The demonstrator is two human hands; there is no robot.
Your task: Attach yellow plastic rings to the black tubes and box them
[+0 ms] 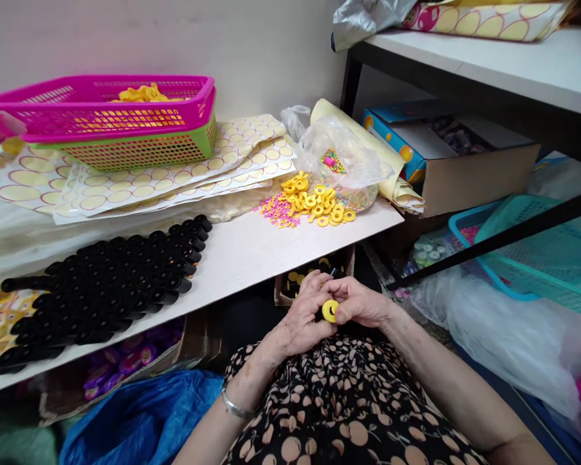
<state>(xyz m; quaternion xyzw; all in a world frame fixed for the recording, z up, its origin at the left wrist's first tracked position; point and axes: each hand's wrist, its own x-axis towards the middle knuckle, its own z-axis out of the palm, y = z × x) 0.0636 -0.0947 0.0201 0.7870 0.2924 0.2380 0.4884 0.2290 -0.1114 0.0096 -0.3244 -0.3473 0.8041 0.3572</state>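
My left hand (301,318) and my right hand (363,302) meet over my lap, fingers curled and touching. A yellow ring (325,310) with a dark centre shows between them, the thumb of my right hand pressed against its edge. Whatever my left hand's closed fingers hold is hidden; a small dark tip (336,272) sticks out beyond the fingertips. Just past the hands, a cardboard box (283,301) under the table edge contains black and yellow pieces. On the white table lie a pile of yellow rings (319,203) and small pink pieces (279,212).
Rows of black cylindrical pieces (111,278) cover the table's left front. Behind them, a pink basket (140,123) sits in a green basket (145,150) on sticker sheets (252,152). A blue bag (150,413) lies lower left; a shelf leg bar (494,237) crosses the right.
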